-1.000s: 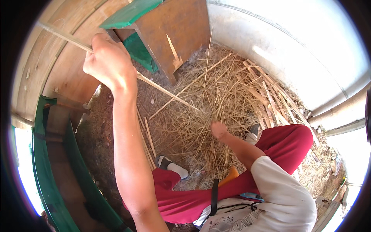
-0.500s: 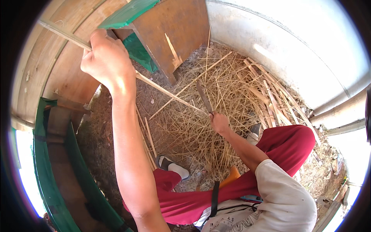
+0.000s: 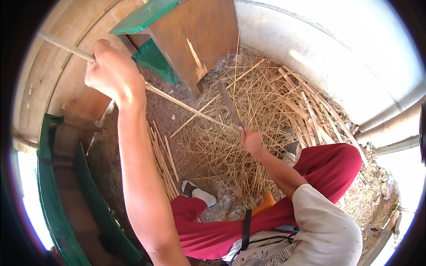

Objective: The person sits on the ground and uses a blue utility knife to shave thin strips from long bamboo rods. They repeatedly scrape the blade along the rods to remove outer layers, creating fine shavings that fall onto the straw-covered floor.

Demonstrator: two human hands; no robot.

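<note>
Raised at the upper left, my left hand [image 3: 116,71] is closed round a long thin bamboo strip [image 3: 186,106]. One end of the strip runs past the fist to the upper left; the other slopes down toward my right hand. My right hand [image 3: 252,139] grips the handle of a long-bladed knife [image 3: 229,102], its dark blade angled up and to the left. The strip's lower end lies close to the knife near the handle; whether they touch I cannot tell. Beneath both is a heap of straw-like bamboo shavings [image 3: 230,159].
A brown wooden box with green covering [image 3: 195,40] stands ahead. Split bamboo pieces [image 3: 310,117] lie at the right beside a pale curved wall [image 3: 319,48]. Thin strips [image 3: 162,166] lie beside my left foot [image 3: 199,193]. A green-edged wooden structure [image 3: 62,199] is at the left.
My left hand has moved a little left and down with the bamboo strip. The knife blade has tilted further left, while my right hand has barely moved.
</note>
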